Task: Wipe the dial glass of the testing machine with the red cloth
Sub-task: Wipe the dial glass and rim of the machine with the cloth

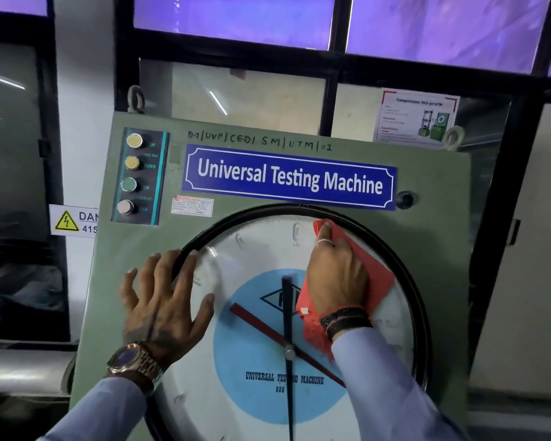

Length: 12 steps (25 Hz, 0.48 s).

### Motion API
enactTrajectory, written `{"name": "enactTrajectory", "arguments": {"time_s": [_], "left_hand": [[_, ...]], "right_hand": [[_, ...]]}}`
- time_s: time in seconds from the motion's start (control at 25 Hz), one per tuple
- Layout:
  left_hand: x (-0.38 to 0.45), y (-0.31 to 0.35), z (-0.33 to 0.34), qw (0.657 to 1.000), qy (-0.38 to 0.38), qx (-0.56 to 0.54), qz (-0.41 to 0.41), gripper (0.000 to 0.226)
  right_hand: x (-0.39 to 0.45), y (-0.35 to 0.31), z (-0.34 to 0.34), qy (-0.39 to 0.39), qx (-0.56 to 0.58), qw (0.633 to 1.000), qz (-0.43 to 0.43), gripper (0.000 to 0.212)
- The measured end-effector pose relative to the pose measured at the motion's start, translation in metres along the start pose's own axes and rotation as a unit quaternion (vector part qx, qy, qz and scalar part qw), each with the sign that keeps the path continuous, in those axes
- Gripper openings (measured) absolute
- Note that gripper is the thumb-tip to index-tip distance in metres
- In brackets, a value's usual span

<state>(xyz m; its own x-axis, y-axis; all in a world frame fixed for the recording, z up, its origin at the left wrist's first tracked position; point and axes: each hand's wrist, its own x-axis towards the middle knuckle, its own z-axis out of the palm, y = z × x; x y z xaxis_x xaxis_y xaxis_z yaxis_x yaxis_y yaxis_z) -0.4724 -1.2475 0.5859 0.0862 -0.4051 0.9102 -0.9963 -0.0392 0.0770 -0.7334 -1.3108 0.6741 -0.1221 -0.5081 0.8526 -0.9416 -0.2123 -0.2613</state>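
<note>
The round dial glass [255,405] fills the lower middle of the green testing machine [433,192], ringed by a black rim, with a blue centre disc and black and red pointers behind it. My right hand [334,275] presses the red cloth [377,281] flat against the upper right of the glass, fingertips near the top rim. The cloth sticks out above, right and below the hand. My left hand [163,297] lies flat with fingers spread on the dial's upper left rim, holding nothing.
A blue "Universal Testing Machine" nameplate [290,178] sits above the dial. A black panel with several push buttons [134,176] is at the upper left. A yellow danger sign [74,221] hangs on the left wall. Windows run behind the machine.
</note>
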Motion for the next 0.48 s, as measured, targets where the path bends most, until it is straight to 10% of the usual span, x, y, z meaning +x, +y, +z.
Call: {"name": "enactTrajectory", "arguments": {"time_s": [0.36,0.48], "left_hand": [[0.001,-0.013,-0.004,0.999,0.01,0.036,0.001,0.075],[-0.005,-0.015,-0.007,0.999,0.0,0.049,0.001,0.075]], "right_hand": [[0.018,-0.018,0.017,-0.076,0.174,0.978,-0.084,0.043],[0.033,0.006,0.017,-0.049,0.223,0.973,0.005,0.04]]}}
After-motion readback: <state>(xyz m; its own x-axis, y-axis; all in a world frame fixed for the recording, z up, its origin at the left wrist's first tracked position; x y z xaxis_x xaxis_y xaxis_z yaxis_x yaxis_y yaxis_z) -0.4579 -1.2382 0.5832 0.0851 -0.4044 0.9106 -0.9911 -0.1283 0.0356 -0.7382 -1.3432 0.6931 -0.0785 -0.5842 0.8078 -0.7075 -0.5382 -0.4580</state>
